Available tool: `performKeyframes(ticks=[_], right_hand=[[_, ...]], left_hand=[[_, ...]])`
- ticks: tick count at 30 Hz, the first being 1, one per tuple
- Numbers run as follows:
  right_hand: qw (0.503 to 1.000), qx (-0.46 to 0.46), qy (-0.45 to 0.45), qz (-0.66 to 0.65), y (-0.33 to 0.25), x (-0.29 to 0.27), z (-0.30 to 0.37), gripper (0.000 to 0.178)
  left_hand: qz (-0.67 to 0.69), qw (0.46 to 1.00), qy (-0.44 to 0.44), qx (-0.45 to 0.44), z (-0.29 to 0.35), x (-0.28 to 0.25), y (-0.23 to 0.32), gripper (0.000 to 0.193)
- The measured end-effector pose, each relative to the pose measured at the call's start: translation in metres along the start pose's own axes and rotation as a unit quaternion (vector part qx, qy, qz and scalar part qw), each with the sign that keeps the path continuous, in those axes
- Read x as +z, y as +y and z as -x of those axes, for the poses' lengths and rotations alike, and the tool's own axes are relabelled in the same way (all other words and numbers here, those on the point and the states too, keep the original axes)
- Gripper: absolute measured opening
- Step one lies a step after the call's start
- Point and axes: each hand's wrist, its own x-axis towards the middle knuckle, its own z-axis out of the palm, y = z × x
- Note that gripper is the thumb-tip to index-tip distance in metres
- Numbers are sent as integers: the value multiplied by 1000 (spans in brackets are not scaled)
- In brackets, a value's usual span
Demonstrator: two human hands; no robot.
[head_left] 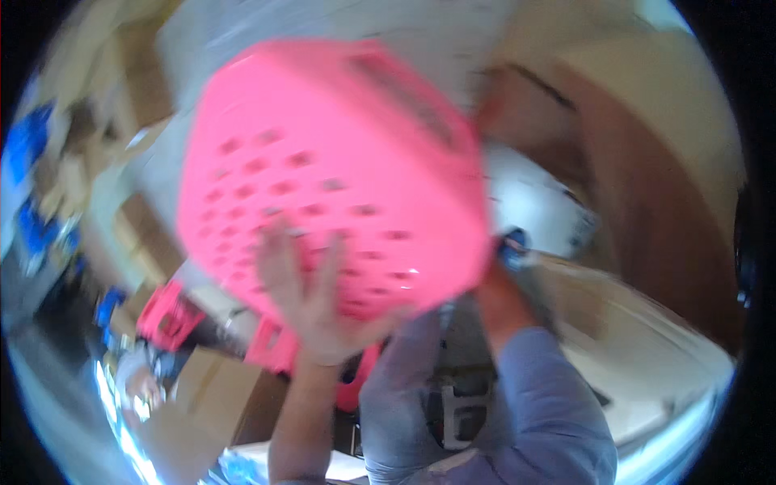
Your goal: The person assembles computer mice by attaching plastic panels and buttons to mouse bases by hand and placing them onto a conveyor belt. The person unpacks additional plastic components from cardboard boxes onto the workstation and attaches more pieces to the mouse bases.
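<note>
A bright pink plastic basket (331, 170) fills the middle of the view, raised up and tilted, its underside facing the camera. Rows of small slot holes dot that surface. It is blurred, and the rim details are hard to make out.

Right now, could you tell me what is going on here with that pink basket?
A person is holding up a pink perforated plastic basket close to the camera. The left hand is spread flat against its holed side. The right hand is mostly hidden behind the basket's edge, its blue sleeve coming up from below. The picture is blurred. More pink plastic pieces and cardboard boxes lie lower left.
</note>
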Motion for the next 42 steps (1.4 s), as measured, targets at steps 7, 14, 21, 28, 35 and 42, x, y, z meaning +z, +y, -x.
performKeyframes(ticks=[7, 14, 21, 28, 35, 42], right_hand=[[954, 241, 166, 71, -146, -50, 16, 37], [942, 178, 33, -284, -212, -170, 114, 45], [906, 164, 182, -344, -250, -282, 270, 42], [611, 306, 565, -462, -220, -218, 343, 35], [344, 512, 626, -476, -108, -121, 391, 43], [266, 570, 548, -551, -114, -4, 284, 38]], left_hand=[[-9, 998, 27, 52, 0, 3, -5, 97], [55, 993, -104, -9, -21, -34, 23, 83], [146, 944, -84, 285, -57, -142, 244, 61], [-98, 734, -308, 598, -32, -112, 423, 80], [-260, 622, -457, 580, -65, -42, 413, 78], [84, 554, -473, 680, 39, -67, 447, 48]])
